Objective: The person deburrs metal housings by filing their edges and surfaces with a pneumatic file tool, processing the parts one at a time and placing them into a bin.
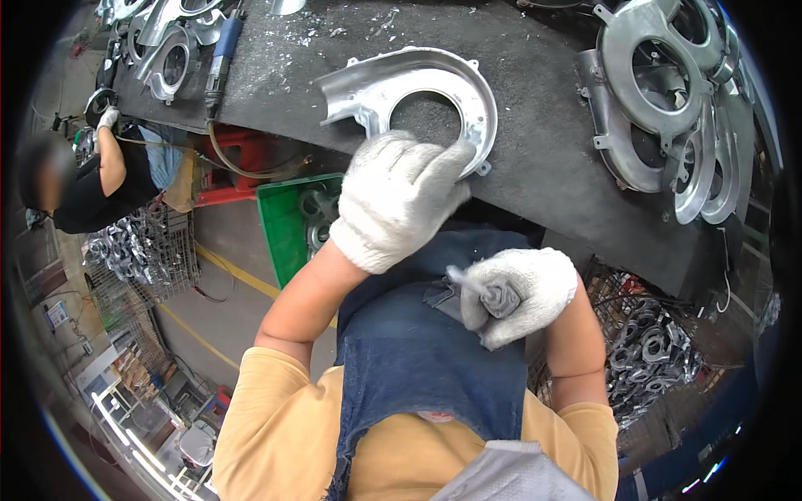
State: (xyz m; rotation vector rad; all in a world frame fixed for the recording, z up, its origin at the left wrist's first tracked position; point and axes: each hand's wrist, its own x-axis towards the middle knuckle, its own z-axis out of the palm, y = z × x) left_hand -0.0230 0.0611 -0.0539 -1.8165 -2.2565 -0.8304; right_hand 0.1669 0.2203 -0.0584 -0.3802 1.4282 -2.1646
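Observation:
A silvery cast-metal housing [482, 104], curved like a snail shell around a large round hole, lies on the dark worktable [535, 142] in front of me. My left hand [401, 196], in a white knit glove, is closed over its near rim; the fingertips are partly hidden. Close to my apron, my right hand [530, 292], also gloved, is wrapped around a grey hand tool [499, 299]. From its grip a short thin tip points up and left, blurred. A loose grey flap hangs beside it. The right hand is apart from the housing.
Similar housings are stacked at the table's right [660, 83] and far left [171, 63]. A blue air tool [225, 46] with a hose lies near the left. A green crate [276, 238] stands below the table edge. A co-worker [100, 175] works at left; wire baskets hold metal parts.

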